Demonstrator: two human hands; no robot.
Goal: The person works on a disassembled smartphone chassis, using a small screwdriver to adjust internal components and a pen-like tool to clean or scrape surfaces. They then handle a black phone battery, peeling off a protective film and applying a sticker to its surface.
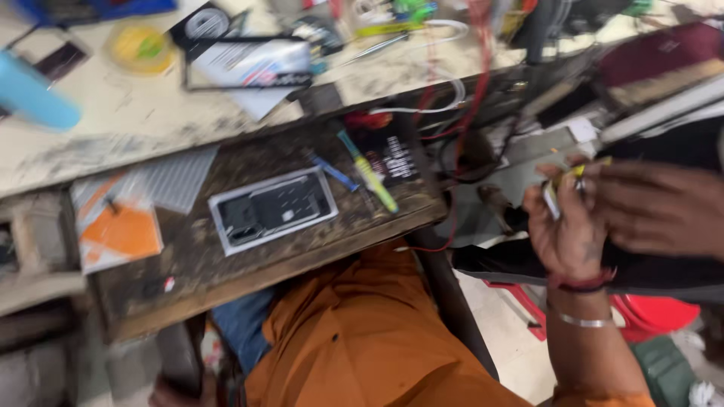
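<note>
Head view, left hand (567,230) pinching small yellow part (575,175), right hand (656,207) touching

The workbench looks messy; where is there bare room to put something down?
Bare patches: the pale benchtop between the blue cylinder and the papers, and the dark wooden board in front of the opened phone. The far edge and right side, around the red wires, are crowded.

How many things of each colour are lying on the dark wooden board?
Silver-framed opened phone: 1
Yellow-green handled screwdriver: 1
Blue thin tool: 1
Orange and white flat packet: 1
Total: 4
The picture is blurred, so smaller bits may be missed.
</note>
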